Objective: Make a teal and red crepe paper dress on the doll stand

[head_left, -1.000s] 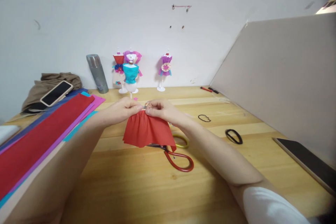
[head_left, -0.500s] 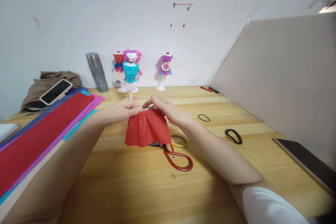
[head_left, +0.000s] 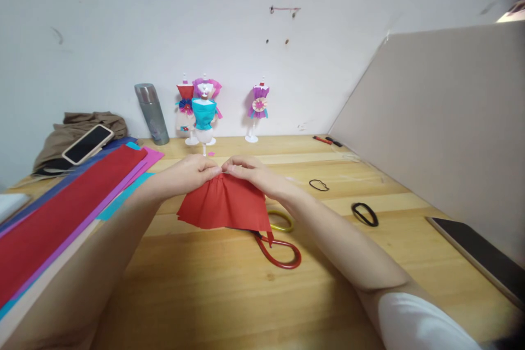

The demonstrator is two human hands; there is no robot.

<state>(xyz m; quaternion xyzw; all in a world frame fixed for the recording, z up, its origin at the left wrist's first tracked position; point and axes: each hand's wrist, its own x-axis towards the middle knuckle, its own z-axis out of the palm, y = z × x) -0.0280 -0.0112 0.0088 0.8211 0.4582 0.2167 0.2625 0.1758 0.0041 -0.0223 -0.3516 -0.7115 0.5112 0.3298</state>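
Observation:
A piece of red crepe paper (head_left: 225, 202), gathered into pleats along its top edge, hangs like a small skirt between my hands. My left hand (head_left: 197, 169) pinches the top edge at its left part. On the right, my right hand (head_left: 250, 172) grips the same edge, its fingertips close to my left thumb. Below the paper lie scissors (head_left: 281, 265) with red handle loops, their blades mostly hidden by it. A yellow ring (head_left: 283, 223) shows between the paper and my right forearm. Beyond my hands stands a mini dress form in a turquoise top (head_left: 204, 115).
Other dressed mini forms (head_left: 260, 101) stand against the wall beside a grey bottle (head_left: 151, 115). Coloured paper strips (head_left: 82, 208) and a phone (head_left: 88, 144) are at left. Black bands (head_left: 365, 214), markers (head_left: 324, 140) and a dark tablet-like slab (head_left: 471, 251) lie at right.
The red paper has spread wider, its lower left corner swinging outward to the left. My right fingers have lowered and come closer to my left fingertips.

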